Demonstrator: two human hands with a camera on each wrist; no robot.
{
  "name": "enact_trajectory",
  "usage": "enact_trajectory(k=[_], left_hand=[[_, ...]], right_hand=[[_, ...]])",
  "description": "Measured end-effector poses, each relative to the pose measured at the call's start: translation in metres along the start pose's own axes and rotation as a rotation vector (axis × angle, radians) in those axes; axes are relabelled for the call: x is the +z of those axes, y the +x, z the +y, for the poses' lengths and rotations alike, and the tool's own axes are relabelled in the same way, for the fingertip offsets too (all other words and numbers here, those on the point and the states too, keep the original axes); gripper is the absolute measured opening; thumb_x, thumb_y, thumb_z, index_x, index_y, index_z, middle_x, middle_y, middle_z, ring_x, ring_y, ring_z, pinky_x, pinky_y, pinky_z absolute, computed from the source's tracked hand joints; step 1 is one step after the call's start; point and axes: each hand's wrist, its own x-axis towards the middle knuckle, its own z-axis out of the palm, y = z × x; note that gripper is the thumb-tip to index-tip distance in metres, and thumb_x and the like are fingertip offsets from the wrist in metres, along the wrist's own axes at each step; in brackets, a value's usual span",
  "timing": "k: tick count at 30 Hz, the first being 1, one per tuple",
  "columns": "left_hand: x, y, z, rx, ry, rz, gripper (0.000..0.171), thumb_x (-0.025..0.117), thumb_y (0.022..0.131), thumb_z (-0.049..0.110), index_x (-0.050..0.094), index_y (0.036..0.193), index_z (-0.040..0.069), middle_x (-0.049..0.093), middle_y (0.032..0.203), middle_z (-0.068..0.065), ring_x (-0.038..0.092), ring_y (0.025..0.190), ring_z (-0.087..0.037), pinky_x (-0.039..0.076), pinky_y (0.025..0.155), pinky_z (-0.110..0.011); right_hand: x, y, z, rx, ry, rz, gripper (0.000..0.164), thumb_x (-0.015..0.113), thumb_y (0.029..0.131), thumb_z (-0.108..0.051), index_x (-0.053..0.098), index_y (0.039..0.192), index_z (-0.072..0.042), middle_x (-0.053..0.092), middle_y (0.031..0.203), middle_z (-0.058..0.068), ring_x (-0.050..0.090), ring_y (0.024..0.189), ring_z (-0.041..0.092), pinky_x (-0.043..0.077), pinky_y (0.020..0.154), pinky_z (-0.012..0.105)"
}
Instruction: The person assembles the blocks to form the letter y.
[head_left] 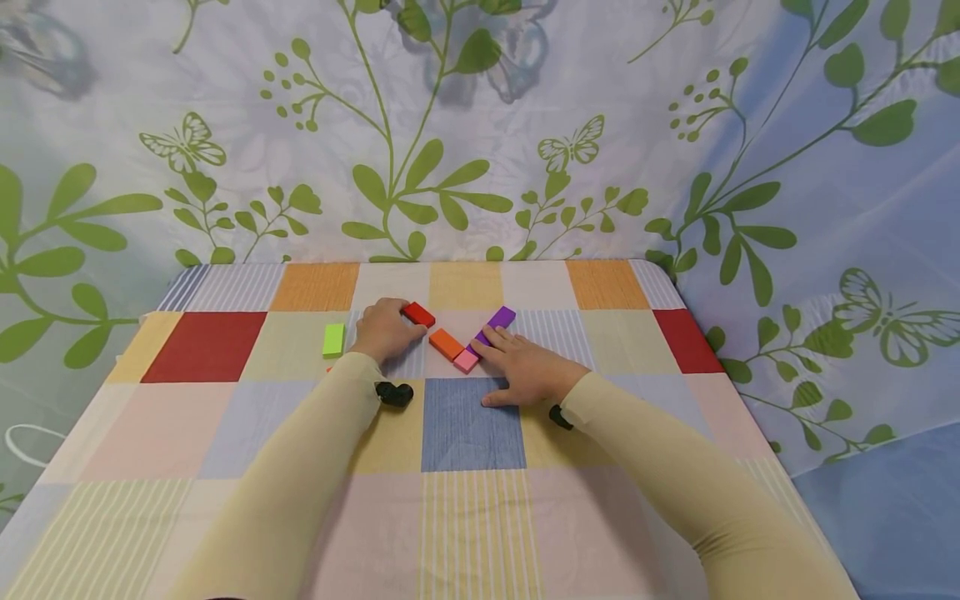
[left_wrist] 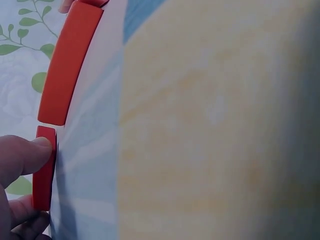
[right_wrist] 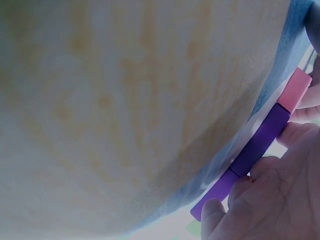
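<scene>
My left hand [head_left: 385, 330] pinches a red block [head_left: 418, 314] between thumb and fingers, as the left wrist view also shows. Just past that block's end lies an orange block [head_left: 446, 343], a small gap between them. The orange one meets a pink block [head_left: 466, 361] at a corner. From there two purple blocks [right_wrist: 261, 137] run end to end, slanting away to the right in the head view. The fingers of my right hand [head_left: 534, 369] rest, fairly straight, along the purple blocks, thumb spread toward me. Part of the purple row is hidden under those fingers.
A lime green block [head_left: 333, 341] lies left of my left hand. Close to my left sleeve, a small orange-red piece [head_left: 329, 369] is mostly covered. The patchwork cloth [head_left: 472, 425] covers the table, and a leaf-patterned curtain [head_left: 465, 125] hangs behind it.
</scene>
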Motion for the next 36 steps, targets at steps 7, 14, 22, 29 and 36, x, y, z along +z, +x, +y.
enact_trajectory(k=[7,14,22,29,36], left_hand=[[-0.006,-0.006,0.001,0.006,-0.032,-0.036,0.064,0.072,0.096,0.039,0.053,0.149,0.008,0.053,0.150,-0.015,0.044,0.131,-0.037,0.036,0.116,-0.058],[-0.008,-0.008,-0.003,0.030,-0.037,-0.053,0.063,0.072,0.096,0.036,0.054,0.148,0.007,0.052,0.151,-0.016,0.043,0.136,-0.039,0.033,0.119,-0.060],[-0.007,-0.008,-0.004,0.052,-0.018,-0.053,0.064,0.074,0.094,0.038,0.056,0.147,0.007,0.053,0.150,-0.016,0.044,0.137,-0.039,0.033,0.119,-0.060],[-0.009,-0.009,-0.003,0.053,-0.015,-0.057,0.066,0.075,0.093,0.038,0.056,0.148,0.008,0.052,0.152,-0.015,0.043,0.137,-0.039,0.033,0.120,-0.061],[-0.010,-0.011,-0.004,0.064,-0.018,-0.070,0.068,0.075,0.093,0.038,0.054,0.150,0.008,0.050,0.155,-0.016,0.041,0.143,-0.040,0.030,0.122,-0.061]], right_hand=[[-0.001,-0.001,-0.001,0.004,0.007,-0.004,0.105,0.062,0.093,-0.071,0.007,0.171,-0.026,-0.002,0.179,0.009,0.001,0.166,0.030,0.012,0.133,0.050],[-0.001,-0.001,0.000,0.002,0.014,-0.004,0.106,0.062,0.093,-0.072,0.007,0.171,-0.026,-0.002,0.179,0.009,0.000,0.166,0.030,0.012,0.133,0.050],[-0.002,-0.001,0.000,-0.001,0.016,-0.003,0.106,0.062,0.093,-0.071,0.007,0.171,-0.025,-0.002,0.179,0.009,0.000,0.166,0.031,0.012,0.133,0.051],[-0.001,-0.001,-0.001,0.008,0.010,-0.003,0.106,0.062,0.093,-0.072,0.007,0.171,-0.026,-0.003,0.179,0.008,0.000,0.166,0.030,0.012,0.133,0.050],[-0.002,-0.001,-0.002,0.011,0.002,-0.006,0.106,0.061,0.093,-0.072,0.006,0.171,-0.027,-0.003,0.179,0.007,0.000,0.166,0.029,0.012,0.133,0.050]])
